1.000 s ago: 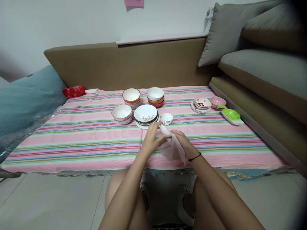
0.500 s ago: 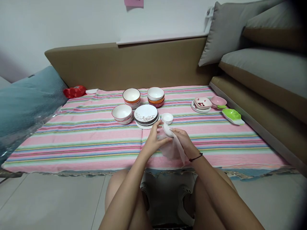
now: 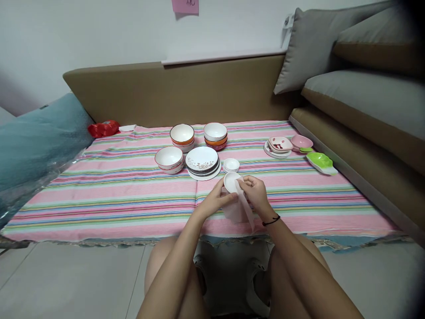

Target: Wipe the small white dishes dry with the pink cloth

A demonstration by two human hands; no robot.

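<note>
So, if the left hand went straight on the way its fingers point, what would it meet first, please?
Past the small white dish it holds, the left hand would probably meet the stack of small saucers just beyond, though depth is unclear.

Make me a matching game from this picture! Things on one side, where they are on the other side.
1 small white dish
2 wipe
3 green dish
4 red bag

A right end of the striped cloth
B in the left hand
C far left corner
D in the right hand

Pairs: 1-B, 2-D, 3-A, 4-C
</note>
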